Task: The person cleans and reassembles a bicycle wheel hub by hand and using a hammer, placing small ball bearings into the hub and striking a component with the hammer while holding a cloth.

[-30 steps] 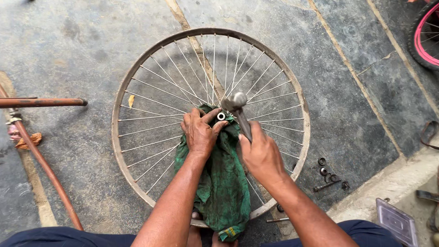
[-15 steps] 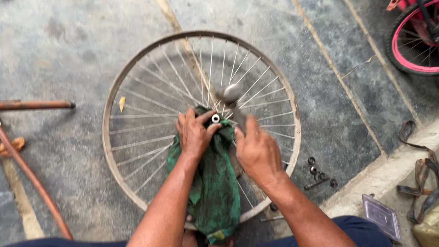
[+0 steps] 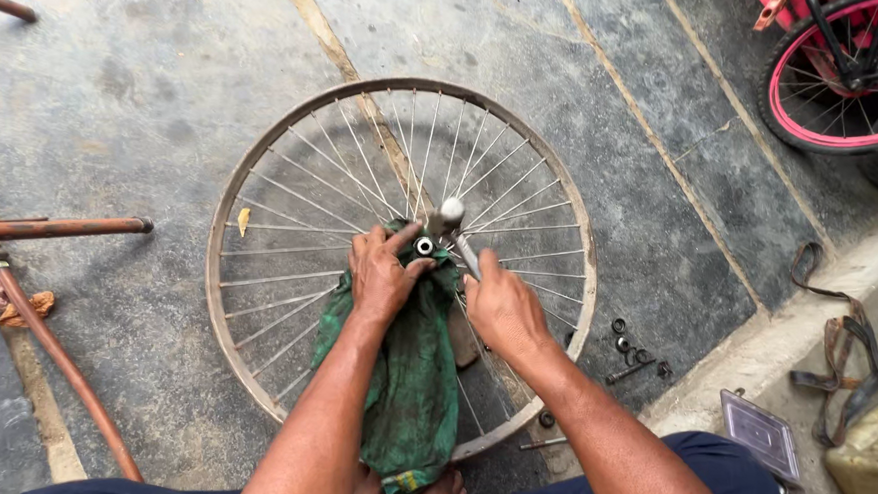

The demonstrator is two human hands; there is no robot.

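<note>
Head view: bare spoked wheel rim [image 3: 255, 176] flat on grey concrete floor [image 3: 131, 103], about mid-floor, near edge of rim close to the knees. Left hand [image 3: 382, 272] closed over green rag [image 3: 406, 379] at the hub [image 3: 425, 246], thumb and fingers pinching around it; rag draped from hub over near rim edge. Right hand [image 3: 502, 309] wrapped tight on hammer [image 3: 458, 234], metal head just beside hub, touching or not: cannot tell. Loose nuts and axle bolt [image 3: 633, 352] on floor just right of rim. Rusty frame tubes [image 3: 48, 228] at left edge. Pink bicycle wheel [image 3: 832, 96] top right corner. Strap [image 3: 845, 346] and small flat case [image 3: 759, 431] bottom right.
</note>
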